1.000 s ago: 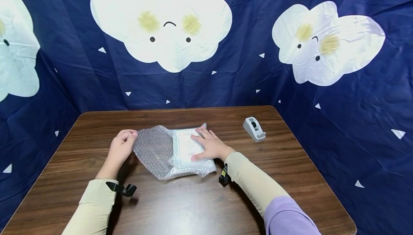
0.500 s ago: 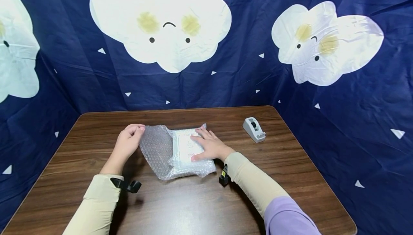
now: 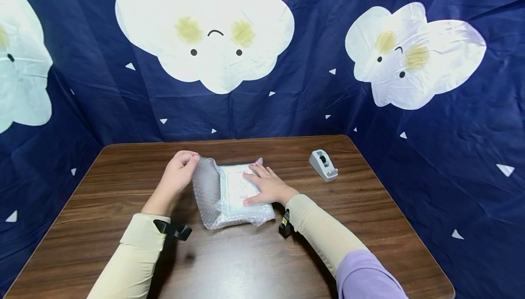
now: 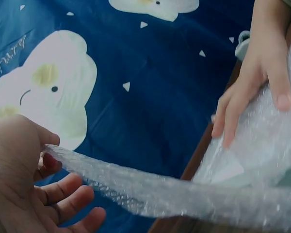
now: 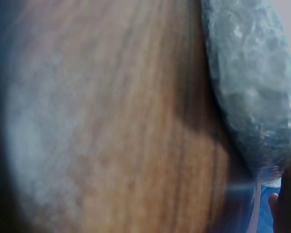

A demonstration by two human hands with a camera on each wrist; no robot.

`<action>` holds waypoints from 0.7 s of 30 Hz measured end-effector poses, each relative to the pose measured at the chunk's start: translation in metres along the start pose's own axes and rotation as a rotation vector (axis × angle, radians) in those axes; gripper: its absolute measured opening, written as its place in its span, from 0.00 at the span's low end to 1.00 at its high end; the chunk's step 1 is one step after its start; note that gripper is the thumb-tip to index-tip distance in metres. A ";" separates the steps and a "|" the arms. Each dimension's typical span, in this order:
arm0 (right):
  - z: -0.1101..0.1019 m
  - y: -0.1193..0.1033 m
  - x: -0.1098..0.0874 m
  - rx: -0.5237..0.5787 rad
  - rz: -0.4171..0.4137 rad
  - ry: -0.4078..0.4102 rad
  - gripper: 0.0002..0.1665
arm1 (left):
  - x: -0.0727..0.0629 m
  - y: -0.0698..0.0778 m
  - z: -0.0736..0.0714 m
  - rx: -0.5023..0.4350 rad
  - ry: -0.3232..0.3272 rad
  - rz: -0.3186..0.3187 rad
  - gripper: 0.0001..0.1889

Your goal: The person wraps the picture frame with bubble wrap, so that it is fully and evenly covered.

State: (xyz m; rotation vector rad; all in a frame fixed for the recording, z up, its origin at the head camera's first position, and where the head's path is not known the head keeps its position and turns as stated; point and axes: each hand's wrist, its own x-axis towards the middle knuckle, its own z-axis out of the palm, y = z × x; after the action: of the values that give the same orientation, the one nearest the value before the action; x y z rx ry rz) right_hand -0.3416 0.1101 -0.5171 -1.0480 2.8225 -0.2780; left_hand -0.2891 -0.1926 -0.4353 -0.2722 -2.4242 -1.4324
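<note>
A flat, pale rectangular item like a frame [image 3: 235, 189] lies on the table, partly covered by clear bubble wrap [image 3: 206, 187]. My left hand [image 3: 179, 171] pinches the wrap's left edge between thumb and index finger and holds that flap up off the table; in the left wrist view the other fingers of the left hand [image 4: 48, 184] are spread below the sheet [image 4: 131, 187]. Across the item's right part rests my right hand [image 3: 268, 186], fingers spread flat over the wrapped surface. In the right wrist view the wrapped side [image 5: 254, 87] bulges beside the wood.
A grey tape dispenser [image 3: 323, 165] stands at the back right of the brown wooden table [image 3: 361, 217]. Behind the table hangs a dark blue cloth [image 3: 311, 107] printed with white clouds.
My left hand has moved right and slightly away from me, lifting the bubble wrap flap and drawing it toward the item. The right hand has stayed in place.
</note>
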 end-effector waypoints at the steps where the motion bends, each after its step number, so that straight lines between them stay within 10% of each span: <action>1: 0.000 0.000 0.000 0.001 0.001 0.000 0.60 | 0.001 0.002 0.002 -0.018 -0.010 -0.010 0.18; 21: -0.002 -0.003 -0.003 0.019 -0.007 0.013 0.59 | 0.007 0.022 0.043 -0.389 -0.086 -0.170 0.17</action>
State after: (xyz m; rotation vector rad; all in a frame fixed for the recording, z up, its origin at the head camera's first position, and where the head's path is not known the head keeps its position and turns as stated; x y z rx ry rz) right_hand -0.3374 0.1103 -0.5140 -1.0561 2.8220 -0.3133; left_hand -0.2961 -0.1442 -0.4339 -0.2207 -2.2608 -2.0069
